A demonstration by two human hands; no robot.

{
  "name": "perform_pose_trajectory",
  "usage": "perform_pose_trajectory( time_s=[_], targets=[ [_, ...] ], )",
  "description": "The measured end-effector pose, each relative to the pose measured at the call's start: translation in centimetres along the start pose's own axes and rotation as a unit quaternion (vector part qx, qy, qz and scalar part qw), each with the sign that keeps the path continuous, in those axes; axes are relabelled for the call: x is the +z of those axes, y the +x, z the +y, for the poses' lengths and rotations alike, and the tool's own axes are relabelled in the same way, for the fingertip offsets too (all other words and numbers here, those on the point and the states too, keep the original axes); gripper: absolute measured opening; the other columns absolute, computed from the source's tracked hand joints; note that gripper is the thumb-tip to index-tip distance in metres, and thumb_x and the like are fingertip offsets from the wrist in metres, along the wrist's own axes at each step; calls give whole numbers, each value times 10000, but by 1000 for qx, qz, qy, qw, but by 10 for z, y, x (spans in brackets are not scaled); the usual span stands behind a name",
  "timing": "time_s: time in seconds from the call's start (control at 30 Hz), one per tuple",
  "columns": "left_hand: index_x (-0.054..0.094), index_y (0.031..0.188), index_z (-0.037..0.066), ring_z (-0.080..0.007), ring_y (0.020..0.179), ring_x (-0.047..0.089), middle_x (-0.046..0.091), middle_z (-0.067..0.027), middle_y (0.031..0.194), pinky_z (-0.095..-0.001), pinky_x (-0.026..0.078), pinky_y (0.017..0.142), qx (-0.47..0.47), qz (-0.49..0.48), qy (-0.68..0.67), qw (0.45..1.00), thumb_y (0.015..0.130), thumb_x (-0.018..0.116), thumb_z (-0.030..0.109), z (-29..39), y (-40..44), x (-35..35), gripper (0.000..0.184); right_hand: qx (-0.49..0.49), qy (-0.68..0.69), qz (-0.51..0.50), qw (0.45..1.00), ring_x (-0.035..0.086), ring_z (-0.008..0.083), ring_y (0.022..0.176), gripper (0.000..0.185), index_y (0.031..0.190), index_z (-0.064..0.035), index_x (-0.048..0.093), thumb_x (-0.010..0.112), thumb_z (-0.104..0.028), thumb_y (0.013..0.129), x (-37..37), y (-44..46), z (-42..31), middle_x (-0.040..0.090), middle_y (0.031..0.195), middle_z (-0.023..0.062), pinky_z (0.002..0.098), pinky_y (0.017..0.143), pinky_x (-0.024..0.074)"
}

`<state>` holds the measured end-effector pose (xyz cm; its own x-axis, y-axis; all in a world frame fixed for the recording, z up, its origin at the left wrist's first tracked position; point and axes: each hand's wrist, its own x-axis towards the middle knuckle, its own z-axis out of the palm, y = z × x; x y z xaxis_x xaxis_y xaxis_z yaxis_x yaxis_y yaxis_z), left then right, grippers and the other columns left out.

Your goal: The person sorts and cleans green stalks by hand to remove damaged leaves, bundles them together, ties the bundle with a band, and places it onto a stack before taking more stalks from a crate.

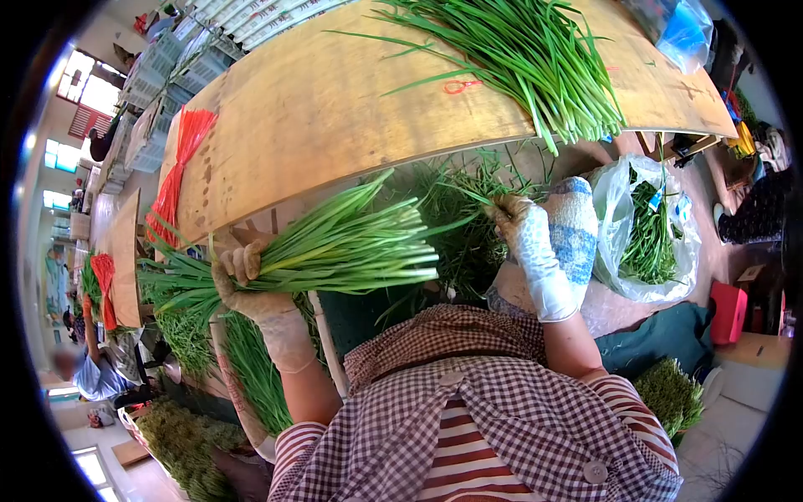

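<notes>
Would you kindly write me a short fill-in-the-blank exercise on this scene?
1. The bunch of green leaves is in the ____ hand.
2. The open bag near the right hand is made of see-through ____.
3. The ribbons draped over the left end of the table are ____ in colour.
4. The pattern on the sleeves is ____, not checked.

Missing words: left; plastic; red; striped.
</notes>
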<state>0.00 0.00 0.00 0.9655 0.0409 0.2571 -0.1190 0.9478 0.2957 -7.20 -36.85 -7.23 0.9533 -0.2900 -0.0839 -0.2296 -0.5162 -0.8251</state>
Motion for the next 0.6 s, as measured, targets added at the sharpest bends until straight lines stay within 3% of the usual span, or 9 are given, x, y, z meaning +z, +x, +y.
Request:
perform_pose_trajectory(
  time_s=[0.1,0.17,0.23,0.27,0.3,0.37,0.4,0.5,0.6],
  targets=[
    [383,630,157,-127,551,403,377,38,538,-339,398,837,-26,-31,-31,999,895,537,184,4,11,8,307,-115,221,38,968,663,192,882,271,1041,-64,696,740,-169,794,19,0,-32,698,967,115,284,810,520],
    [387,647,136,-137,555,393,362,38,538,-289,410,671,-28,-5,-57,998,894,531,181,-17,4,13,289,-77,276,-50,957,652,155,850,279,1052,-40,687,738,-148,800,24,-3,-50,701,954,96,259,786,517],
    [388,651,130,-140,567,409,366,37,546,-301,420,714,-45,-10,-70,996,909,515,187,-32,1,10,293,66,394,-195,896,639,121,819,273,1068,-11,674,721,-110,818,30,-8,-71,701,948,77,240,776,515],
    [388,653,127,-141,573,417,369,36,550,-306,425,735,-52,-17,-76,996,916,507,190,-36,2,10,295,92,375,-176,906,643,110,775,249,1037,5,677,723,-108,819,36,-6,-74,702,913,81,242,724,525],
    [392,658,125,-143,579,425,371,35,555,-314,427,760,-54,31,-60,996,921,503,193,-37,1,13,294,52,383,-140,912,640,95,758,209,1004,2,688,713,-109,829,41,-4,-74,706,879,73,233,692,520],
    [401,666,119,-148,591,440,376,32,565,-329,430,809,-57,130,-27,989,932,495,199,-36,-1,21,292,116,393,-187,893,634,84,734,190,992,2,694,702,-109,837,36,-6,-72,708,859,69,230,673,517],
    [419,682,116,-153,616,475,387,30,576,-356,430,867,-82,98,-27,991,938,493,214,-29,1,6,284,82,386,-209,895,612,86,702,203,957,-17,711,706,-184,843,33,-8,-68,707,835,64,250,653,508],
    [430,684,118,-155,633,504,403,30,581,-358,431,876,-102,126,-40,986,933,512,230,-20,-1,-11,285,51,413,-211,885,624,100,677,173,947,-18,707,660,-167,872,19,-17,-67,704,818,66,265,629,522],
    [431,679,122,-148,644,524,422,31,588,-358,443,866,-115,130,-126,977,924,536,240,-17,-4,-4,291,48,488,-199,848,652,127,645,200,1040,-13,653,600,-150,904,-4,-13,-32,683,796,75,232,527,522]
  ],
)
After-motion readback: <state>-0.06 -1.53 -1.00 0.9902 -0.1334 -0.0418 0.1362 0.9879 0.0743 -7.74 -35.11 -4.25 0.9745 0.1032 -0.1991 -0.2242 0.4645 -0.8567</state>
